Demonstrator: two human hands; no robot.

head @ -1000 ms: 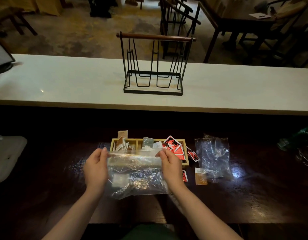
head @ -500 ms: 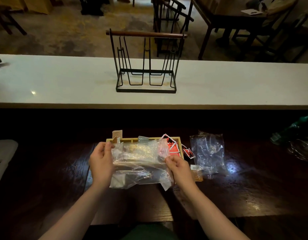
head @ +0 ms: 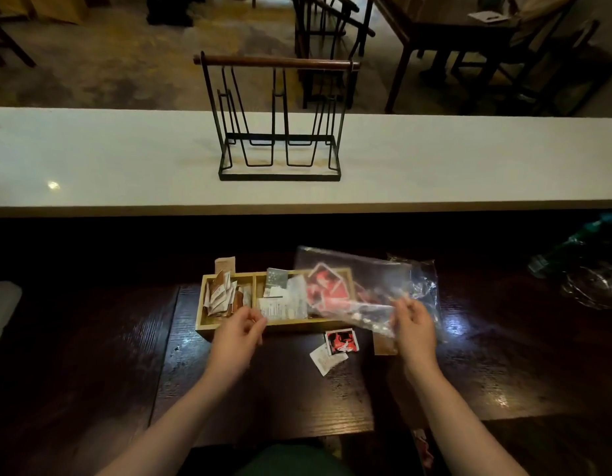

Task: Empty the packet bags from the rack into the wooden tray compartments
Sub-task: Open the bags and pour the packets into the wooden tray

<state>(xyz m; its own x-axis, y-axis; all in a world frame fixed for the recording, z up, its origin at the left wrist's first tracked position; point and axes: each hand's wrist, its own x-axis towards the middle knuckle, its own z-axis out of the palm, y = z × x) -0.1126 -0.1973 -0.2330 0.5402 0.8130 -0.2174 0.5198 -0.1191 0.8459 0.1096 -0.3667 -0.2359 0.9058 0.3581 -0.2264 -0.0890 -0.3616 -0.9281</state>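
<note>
Right hand [head: 414, 326] pinches a clear, crinkled plastic bag [head: 352, 286] by its near edge and holds it out flat over the right end of the pale wooden three-compartment tray [head: 208, 324], probably to carry the emptied bag aside. Whether anything remains inside is hard to tell through the blur. Left hand [head: 241, 326] hangs loosely curled and empty at the tray's near wall, perhaps ready to steady it or tidy its contents. Nearer on the dark wooden table [head: 263, 400], a red-and-black sachet [head: 341, 341] and a white sachet [head: 323, 359] lie spilled outside the tray, so they need picking up. Beyond the held bag lies another crumpled clear bag [head: 423, 286]. Farthest, on the white counter [head: 91, 156], the black wire rack with a wooden bar [head: 277, 63] stands bare, which suggests the job is nearly done.
</note>
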